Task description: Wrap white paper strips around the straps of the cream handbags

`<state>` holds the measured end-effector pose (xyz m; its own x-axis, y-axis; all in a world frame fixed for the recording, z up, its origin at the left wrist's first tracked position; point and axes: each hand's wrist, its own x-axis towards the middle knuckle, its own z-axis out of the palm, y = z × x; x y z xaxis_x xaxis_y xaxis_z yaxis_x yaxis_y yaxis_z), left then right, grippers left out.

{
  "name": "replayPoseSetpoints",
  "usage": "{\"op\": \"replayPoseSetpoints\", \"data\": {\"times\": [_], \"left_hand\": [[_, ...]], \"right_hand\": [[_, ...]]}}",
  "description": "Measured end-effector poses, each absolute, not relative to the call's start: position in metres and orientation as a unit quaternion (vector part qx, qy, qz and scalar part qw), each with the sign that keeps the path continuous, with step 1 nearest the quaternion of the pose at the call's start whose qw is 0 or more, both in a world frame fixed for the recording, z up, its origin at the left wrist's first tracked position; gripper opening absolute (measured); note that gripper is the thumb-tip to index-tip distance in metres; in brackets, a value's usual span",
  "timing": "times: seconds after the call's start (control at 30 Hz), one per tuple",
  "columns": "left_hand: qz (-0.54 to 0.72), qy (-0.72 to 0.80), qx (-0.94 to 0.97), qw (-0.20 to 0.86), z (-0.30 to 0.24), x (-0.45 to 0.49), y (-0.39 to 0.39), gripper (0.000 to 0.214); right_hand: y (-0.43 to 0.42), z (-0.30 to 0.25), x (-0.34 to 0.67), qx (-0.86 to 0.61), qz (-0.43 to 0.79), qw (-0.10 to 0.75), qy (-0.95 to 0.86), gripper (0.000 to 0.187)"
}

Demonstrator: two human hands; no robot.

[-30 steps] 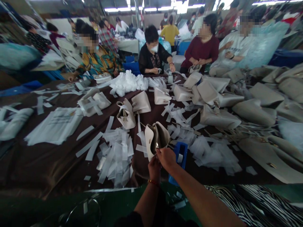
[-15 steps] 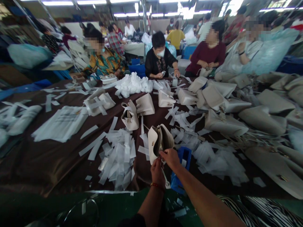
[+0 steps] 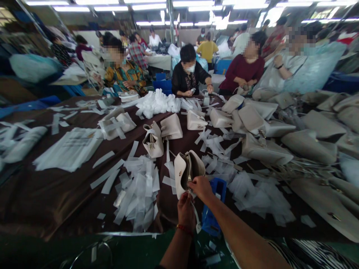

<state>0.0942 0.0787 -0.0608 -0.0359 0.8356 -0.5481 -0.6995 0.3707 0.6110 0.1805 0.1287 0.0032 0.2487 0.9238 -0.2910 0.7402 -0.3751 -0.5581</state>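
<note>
A cream handbag (image 3: 179, 172) stands upright in front of me, its top gaping and a zip with gold metal parts showing inside. My right hand (image 3: 200, 187) pinches at the near end of the bag's opening, by the zip. Just below it, my left hand (image 3: 185, 209) is closed at the bag's near side edge; both sets of fingertips almost meet there. A thin cream strap (image 3: 197, 218) hangs down beside my left hand. What exactly lies between the fingertips is too small to make out.
A blue tape dispenser (image 3: 214, 209) stands right of the bag. Translucent strips (image 3: 138, 190) lie heaped to the left, with more sheets (image 3: 260, 198) at right. Other cream bags (image 3: 153, 140) stand behind; many pile up at right. Several co-workers sit across the brown-covered table (image 3: 70, 194).
The view has tilted up slightly, so the table sits a little lower in it. Both hands stay at the bag's near end with only small finger shifts.
</note>
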Motion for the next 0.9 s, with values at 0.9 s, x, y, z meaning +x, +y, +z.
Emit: {"op": "replayPoseSetpoints", "data": {"times": [0.9], "left_hand": [[0.580, 0.507, 0.129, 0.624, -0.060, 0.087, 0.085, 0.040]], "right_hand": [[0.096, 0.006, 0.151, -0.820, 0.218, 0.178, -0.499, 0.013]]}}
